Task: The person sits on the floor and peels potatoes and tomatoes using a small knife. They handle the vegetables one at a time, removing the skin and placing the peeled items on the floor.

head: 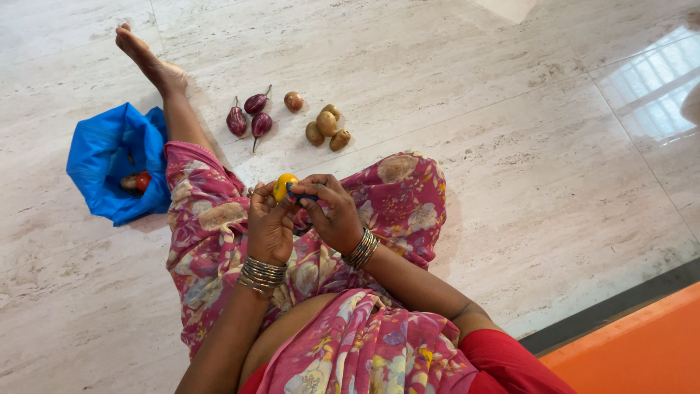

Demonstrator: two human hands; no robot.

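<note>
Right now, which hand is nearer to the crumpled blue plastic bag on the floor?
Left. The left hand is closer to the crumpled blue plastic bag, which lies off to its left; the right hand is farther away, beyond the left one.

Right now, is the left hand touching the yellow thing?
Touching. The head view shows the left hand with its fingertips wrapped against the small yellow thing, no gap between them.

Pale marble-look floor (474,109) of large tiles spreads all around the hands; bright window glare (649,87) gleams on it far to their right; an orange edge (642,350) with a dark strip (605,312) borders the floor below-right.
</note>
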